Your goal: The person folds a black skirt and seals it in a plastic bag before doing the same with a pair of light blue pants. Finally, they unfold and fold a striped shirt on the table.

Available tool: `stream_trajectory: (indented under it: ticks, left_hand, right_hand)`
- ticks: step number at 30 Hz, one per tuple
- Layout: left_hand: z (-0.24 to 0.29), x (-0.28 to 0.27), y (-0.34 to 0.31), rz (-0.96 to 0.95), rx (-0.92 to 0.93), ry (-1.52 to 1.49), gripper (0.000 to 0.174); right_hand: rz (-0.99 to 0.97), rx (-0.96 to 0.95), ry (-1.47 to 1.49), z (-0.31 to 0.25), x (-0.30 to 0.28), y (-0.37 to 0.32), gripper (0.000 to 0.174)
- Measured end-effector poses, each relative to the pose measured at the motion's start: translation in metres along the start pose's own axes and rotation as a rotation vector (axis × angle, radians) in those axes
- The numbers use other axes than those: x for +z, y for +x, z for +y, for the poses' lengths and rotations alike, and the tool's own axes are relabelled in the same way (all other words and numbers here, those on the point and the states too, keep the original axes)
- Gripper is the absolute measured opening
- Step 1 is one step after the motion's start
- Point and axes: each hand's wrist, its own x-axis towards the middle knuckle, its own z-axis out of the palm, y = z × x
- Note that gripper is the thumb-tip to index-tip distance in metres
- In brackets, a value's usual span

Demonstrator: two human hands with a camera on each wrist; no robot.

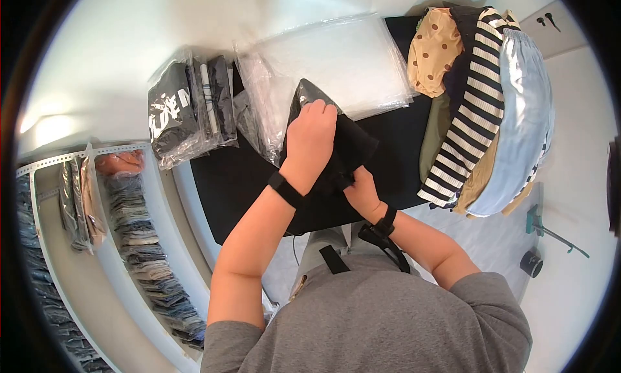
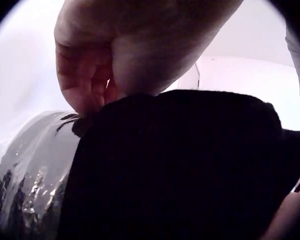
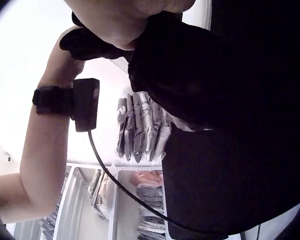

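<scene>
A folded black garment [image 1: 352,146] is held up in front of the person, its top end inside a clear plastic bag [image 1: 310,91]. My left hand [image 1: 312,137] pinches the upper edge of the cloth, where the shiny plastic [image 2: 35,170] meets it in the left wrist view. Lower and to the right, my right hand [image 1: 363,195] grips the garment's bottom edge. In the right wrist view the dark cloth [image 3: 175,75] hangs beneath that hand, and its fingertips are hidden.
Flat clear bags [image 1: 336,62] lie stacked at the back of the black table [image 1: 226,198]. Bagged garments [image 1: 174,108] stand at the left, and a pile of clothes [image 1: 482,88] is on the right. A shelf [image 1: 97,276] of folded clothes stands left of the table.
</scene>
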Motion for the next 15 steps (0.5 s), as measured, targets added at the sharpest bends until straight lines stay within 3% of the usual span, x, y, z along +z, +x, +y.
stream_trajectory:
  ticks: [3, 5, 9, 11, 12, 14, 15]
  left_hand:
    - [0.005, 0.006, 0.006, -0.034, -0.006, 0.003, 0.007]
    - [0.010, 0.011, 0.007, -0.048, 0.089, -0.043, 0.008]
    - [0.024, 0.018, 0.005, -0.107, 0.191, -0.083, 0.007]
    - [0.028, 0.020, 0.001, -0.143, 0.214, -0.101, 0.006]
    - [0.029, 0.021, -0.001, -0.180, 0.241, -0.119, 0.006]
    - [0.022, 0.022, -0.009, -0.234, 0.240, -0.196, 0.010]
    - [0.018, 0.022, -0.016, -0.068, 0.154, -0.329, 0.013]
  right_hand:
    - [-0.005, -0.090, -0.167, 0.004, -0.001, 0.002, 0.036]
    - [-0.053, -0.102, -0.296, 0.012, -0.003, 0.003, 0.040]
    - [-0.058, -0.115, -0.325, 0.026, -0.003, 0.006, 0.044]
    - [-0.016, 0.076, -0.155, 0.022, -0.003, 0.009, 0.045]
    - [-0.020, 0.077, -0.155, 0.026, -0.002, 0.010, 0.045]
    - [0.148, 0.150, -0.065, 0.037, -0.004, 0.013, 0.044]
    - [0.175, 0.238, 0.179, 0.038, -0.008, 0.020, 0.043]
